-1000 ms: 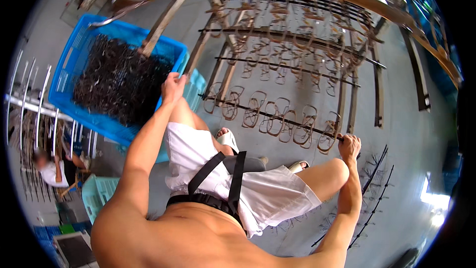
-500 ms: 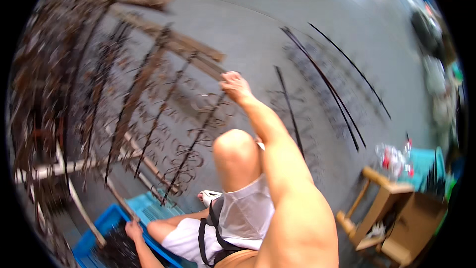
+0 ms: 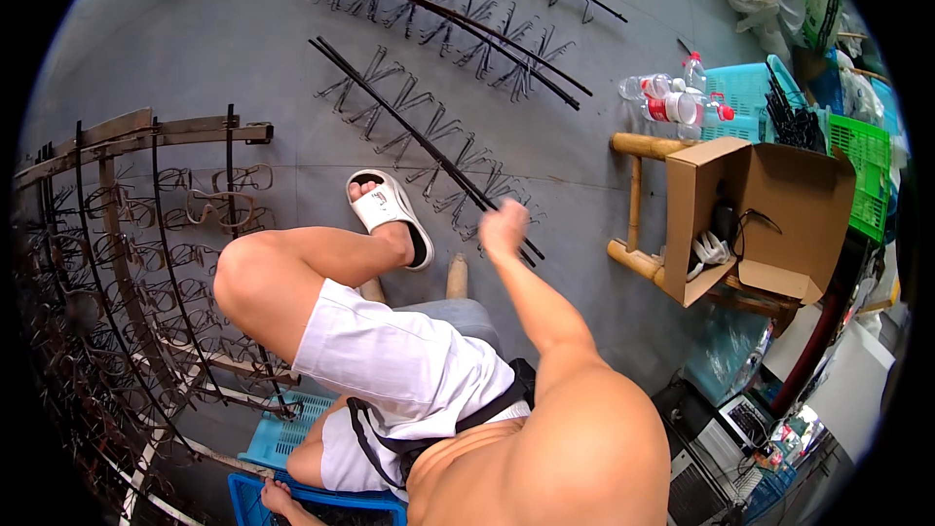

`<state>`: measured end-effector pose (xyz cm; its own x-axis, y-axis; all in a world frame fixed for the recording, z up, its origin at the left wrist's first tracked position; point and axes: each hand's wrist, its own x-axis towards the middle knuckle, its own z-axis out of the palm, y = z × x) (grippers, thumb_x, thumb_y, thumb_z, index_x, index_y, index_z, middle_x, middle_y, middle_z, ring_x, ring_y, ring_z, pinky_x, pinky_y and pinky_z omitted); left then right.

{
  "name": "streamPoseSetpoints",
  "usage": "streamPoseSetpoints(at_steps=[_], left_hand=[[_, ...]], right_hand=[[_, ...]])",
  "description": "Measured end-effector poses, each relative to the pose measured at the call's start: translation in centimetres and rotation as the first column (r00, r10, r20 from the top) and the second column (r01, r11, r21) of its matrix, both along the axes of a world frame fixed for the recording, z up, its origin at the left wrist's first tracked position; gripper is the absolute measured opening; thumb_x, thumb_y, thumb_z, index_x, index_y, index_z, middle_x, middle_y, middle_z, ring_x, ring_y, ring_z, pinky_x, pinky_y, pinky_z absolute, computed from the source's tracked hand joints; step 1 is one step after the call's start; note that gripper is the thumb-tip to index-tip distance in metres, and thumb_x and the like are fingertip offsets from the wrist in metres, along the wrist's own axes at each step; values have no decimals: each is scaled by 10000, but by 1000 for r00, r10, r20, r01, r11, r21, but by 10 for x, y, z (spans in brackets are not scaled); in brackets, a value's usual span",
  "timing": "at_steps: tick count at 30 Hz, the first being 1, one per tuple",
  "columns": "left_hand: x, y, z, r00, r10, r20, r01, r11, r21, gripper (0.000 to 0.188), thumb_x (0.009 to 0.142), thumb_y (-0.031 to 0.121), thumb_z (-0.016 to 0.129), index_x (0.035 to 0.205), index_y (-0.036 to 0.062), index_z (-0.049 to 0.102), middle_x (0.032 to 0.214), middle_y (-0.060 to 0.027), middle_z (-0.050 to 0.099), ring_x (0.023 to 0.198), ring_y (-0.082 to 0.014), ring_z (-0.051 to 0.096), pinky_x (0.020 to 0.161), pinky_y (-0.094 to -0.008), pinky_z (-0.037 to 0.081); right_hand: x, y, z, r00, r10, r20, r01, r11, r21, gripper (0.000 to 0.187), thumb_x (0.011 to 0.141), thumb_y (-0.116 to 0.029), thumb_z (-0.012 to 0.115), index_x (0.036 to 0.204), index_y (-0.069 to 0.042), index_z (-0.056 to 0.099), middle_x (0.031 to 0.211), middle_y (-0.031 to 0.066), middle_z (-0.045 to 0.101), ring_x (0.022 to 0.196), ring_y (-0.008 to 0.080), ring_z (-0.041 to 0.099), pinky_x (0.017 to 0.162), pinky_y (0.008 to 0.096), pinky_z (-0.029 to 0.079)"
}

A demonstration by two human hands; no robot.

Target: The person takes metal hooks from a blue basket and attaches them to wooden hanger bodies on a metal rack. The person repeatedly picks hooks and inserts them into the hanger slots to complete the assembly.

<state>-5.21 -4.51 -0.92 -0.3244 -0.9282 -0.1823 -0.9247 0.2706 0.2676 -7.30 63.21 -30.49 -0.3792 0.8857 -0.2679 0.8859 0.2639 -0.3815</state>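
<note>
My right hand (image 3: 504, 230) is stretched out over the near end of a pair of dark rods (image 3: 419, 138) on the floor. It is smeared by motion, so whether it touches them is unclear. Thin bent wire pieces stick out along these rods. My left hand (image 3: 277, 497) is low at the left, fingers curled, beside the rim of a blue basket (image 3: 243, 499) and the end of a pale rack bar (image 3: 234, 462). What it grips is hidden. Eyeglass frames (image 3: 220, 208) hang in rows on upright black rods of a rack (image 3: 190, 130) left of my knee.
More rods with wire pieces (image 3: 458, 18) lie farther off on the floor. At the right stand a bamboo stool (image 3: 633, 195), an open cardboard box (image 3: 703, 224), plastic bottles (image 3: 672, 107), a turquoise basket (image 3: 735, 93) and a green crate (image 3: 857, 175). A turquoise basket (image 3: 282, 438) sits beneath the rack.
The view has swung right. My right hand has moved from beside the rack's outer rods to the rods on the floor. My left hand stays low by the blue basket.
</note>
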Motion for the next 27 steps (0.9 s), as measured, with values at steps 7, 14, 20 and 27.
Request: streamPoseSetpoints(at_steps=[7,14,20,27], left_hand=[[-1,-12,1,998,13,-60,-10,999,45,224,826,137,572,655,49,457,544,-45,504,384,-116,446,308,-242,323],[5,-23,-13,991,109,-80,-107,994,35,205,869,184,557,740,43,483,569,-40,498,414,-122,449,340,-248,335],[11,-37,-23,988,12,-157,2,996,90,184,860,168,547,748,30,499,566,-44,497,408,-122,445,337,-252,333],[-16,28,-7,875,-272,-400,205,958,-203,159,806,164,610,748,29,548,635,-83,531,494,-176,464,435,-292,358]], right_hand=[[100,33,-47,868,44,495,240,835,-496,847,753,-664,512,1333,-59,387,1390,179,365,1299,329,327,1067,438,233],[109,38,23,933,222,282,-42,848,-529,615,768,-639,520,900,-57,670,887,180,660,926,333,616,786,391,461],[82,40,74,976,147,158,-16,780,-626,531,803,-551,561,810,-29,660,676,136,623,710,264,624,633,380,458],[57,46,119,984,166,60,-157,980,-123,516,773,-608,540,829,-107,652,819,140,651,826,355,606,717,423,461]])
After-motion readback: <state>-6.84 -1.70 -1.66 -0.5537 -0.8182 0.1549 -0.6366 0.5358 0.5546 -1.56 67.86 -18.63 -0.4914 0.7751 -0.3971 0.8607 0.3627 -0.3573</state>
